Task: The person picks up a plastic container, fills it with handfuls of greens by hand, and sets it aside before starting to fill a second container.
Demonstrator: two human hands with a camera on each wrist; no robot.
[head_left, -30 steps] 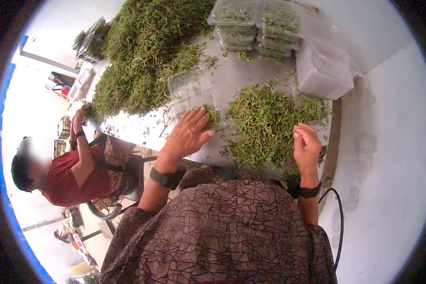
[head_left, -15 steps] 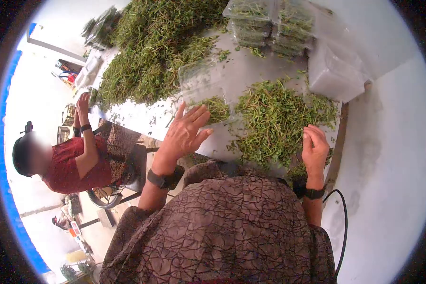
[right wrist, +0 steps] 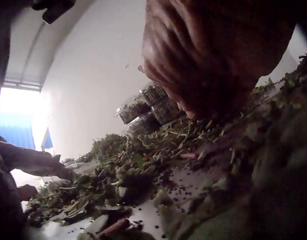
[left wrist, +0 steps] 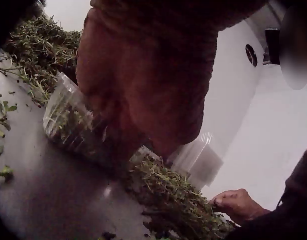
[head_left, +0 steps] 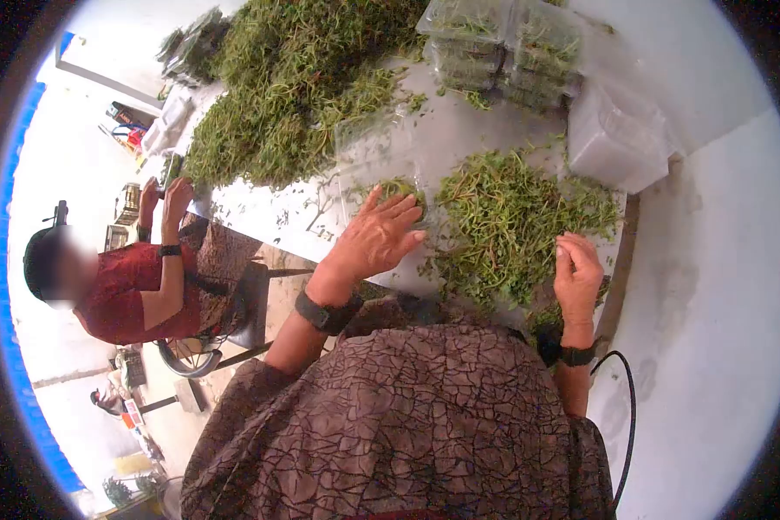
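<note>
My left hand (head_left: 380, 241) lies palm down over an open clear plastic container (head_left: 352, 195), its fingers stretched out on the leafy green sprigs (head_left: 395, 185) inside. In the left wrist view the palm covers much of the container (left wrist: 68, 117). The container's raised lid (head_left: 360, 139) stands behind it. At the right side of a loose pile of greens (head_left: 503, 225) is my right hand (head_left: 578, 273), its fingers loosely bent and the thumb close to them. No sprig shows between them. In the right wrist view the right hand (right wrist: 208, 55) hangs over scattered stems, its fingertips partly hidden.
A large heap of greens (head_left: 277, 95) covers the table's far left. Filled clear boxes (head_left: 468, 52) are stacked at the back, beside a stack of empty containers (head_left: 617, 139). Another person (head_left: 139, 282) sits at the left. A black cable (head_left: 633, 416) curves at the right.
My left hand lifted slightly off the container, then came back down and right onto its greens. My right hand has stayed beside the pile. The head view has shifted. The seated person's hands moved.
</note>
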